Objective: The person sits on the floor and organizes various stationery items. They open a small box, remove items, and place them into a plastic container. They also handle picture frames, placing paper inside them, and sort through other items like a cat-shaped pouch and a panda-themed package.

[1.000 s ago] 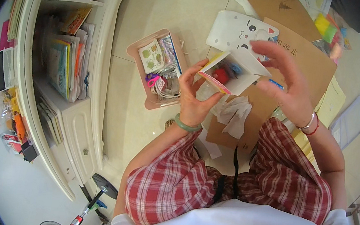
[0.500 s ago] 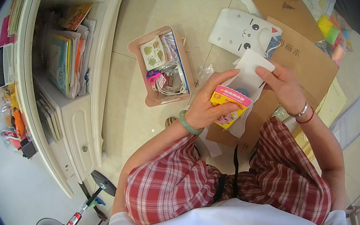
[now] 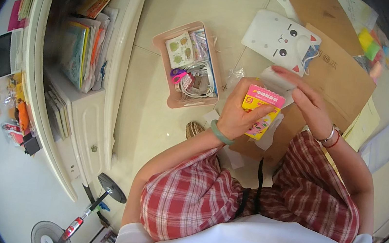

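My left hand [image 3: 237,110] is closed around a small yellow and pink box [image 3: 262,108], its thumb across the printed front. Behind the box's top edge stands a white flap-like piece [image 3: 278,82], bent over and partly blurred. My right hand [image 3: 312,105] is beside it with fingers stretched out along the flap's far side; the fingertips are smeared by motion. A crumpled whitish sheet [image 3: 270,135] shows beneath the box. What lies between the box and the flap is hidden.
On the floor to the left, a pink bin [image 3: 172,100] holds scissors, cables and packets. Ahead lie a white cat-face pouch [image 3: 269,35] and brown paper folders [image 3: 339,81]. A white cabinet [image 3: 87,122] borders the left; a dumbbell [image 3: 112,188] is at lower left.
My right hand has gone from pinching the raised white piece to lying stretched over it, and the piece now bends down toward the box. My left hand keeps its grip. The view has shifted slightly.
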